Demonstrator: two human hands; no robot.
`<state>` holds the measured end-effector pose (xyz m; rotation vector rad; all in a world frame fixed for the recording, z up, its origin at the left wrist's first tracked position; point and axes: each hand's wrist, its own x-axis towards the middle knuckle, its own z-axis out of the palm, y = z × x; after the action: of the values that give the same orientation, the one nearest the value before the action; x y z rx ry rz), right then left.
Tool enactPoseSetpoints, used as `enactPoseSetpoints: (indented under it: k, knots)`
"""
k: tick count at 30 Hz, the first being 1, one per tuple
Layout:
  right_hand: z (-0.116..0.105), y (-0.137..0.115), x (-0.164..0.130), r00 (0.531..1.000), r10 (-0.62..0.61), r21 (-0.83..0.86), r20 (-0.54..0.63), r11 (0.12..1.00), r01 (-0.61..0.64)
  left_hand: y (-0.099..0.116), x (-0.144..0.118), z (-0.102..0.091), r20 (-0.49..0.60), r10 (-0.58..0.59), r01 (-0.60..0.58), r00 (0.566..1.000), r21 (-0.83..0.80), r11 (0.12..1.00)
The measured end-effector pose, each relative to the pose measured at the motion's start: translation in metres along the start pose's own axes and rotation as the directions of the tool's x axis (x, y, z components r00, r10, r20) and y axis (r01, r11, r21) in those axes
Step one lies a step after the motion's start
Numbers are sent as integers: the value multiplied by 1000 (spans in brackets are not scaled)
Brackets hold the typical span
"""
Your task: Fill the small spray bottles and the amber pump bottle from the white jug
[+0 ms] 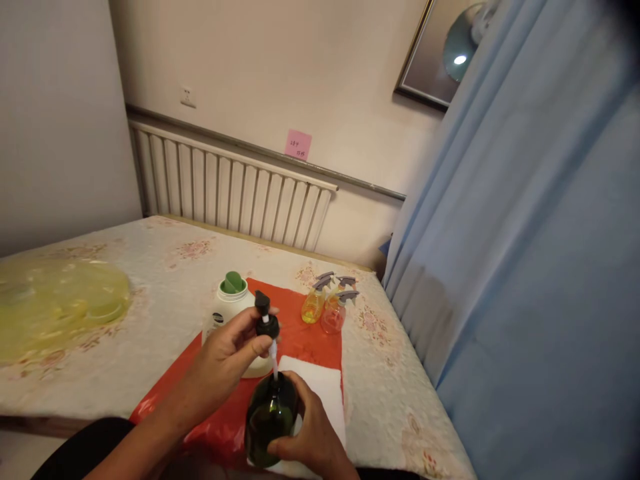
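Note:
Between the fingers of my left hand (235, 353) is a black pump head (267, 325), held upright. Its pale dip tube (275, 360) reaches down into the neck of a dark green bottle (267, 423). My right hand (313, 433) is wrapped round that bottle's right side, thumb in front. Just behind my left hand stands a white jug (233, 303) with a green piece in its mouth; my hand hides part of it. A red sheet (310, 343) and a folded white cloth (323, 387) lie beneath and beside the bottle.
Several small spray bottles (333, 318) with grey triggers stand at the right back of the red sheet. A yellow translucent plastic bag (65, 307) lies on the left of the flowered tablecloth (165, 267). A radiator (225, 187) runs along the wall; a blue curtain (500, 233) hangs at right.

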<state>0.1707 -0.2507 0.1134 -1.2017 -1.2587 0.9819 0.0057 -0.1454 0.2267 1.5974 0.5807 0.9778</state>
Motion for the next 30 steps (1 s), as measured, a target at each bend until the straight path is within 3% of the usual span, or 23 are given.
enactPoseSetpoints:
  k: [6, 10, 14, 18, 21, 25, 30]
  knots:
    - [1, -6, 1, 1000, -6, -18, 10, 1000, 6, -1, 0, -4, 145, -27, 12, 989, 100, 995]
    - [2, -7, 1, 1000, -5, -12, 20, 1000, 5, -3, 0, -4, -29, 3, 0, 1000, 94, 996]
    - [2, -4, 1, 1000, -2, -47, 13, 999, 3, -5, -1, -4, 115, -33, 22, 993, 94, 995]
    - [2, 0, 1, 1000, -4, -48, -4, 999, 4, -5, -4, -2, 38, -26, 22, 999, 88, 996]
    - [2, 1, 1, 1000, -3, -45, 0, 999, 3, -5, -4, 0, 103, -72, 59, 992, 124, 991]
    - [0, 1, 1, 1000, -5, -11, 8, 1000, 5, -8, -2, -1, 15, -52, 51, 999, 66, 997]
    - [-1, 2, 1, 1000, -14, -11, -9, 1000, 14, -13, -1, -2, 14, -43, 41, 999, 69, 997]
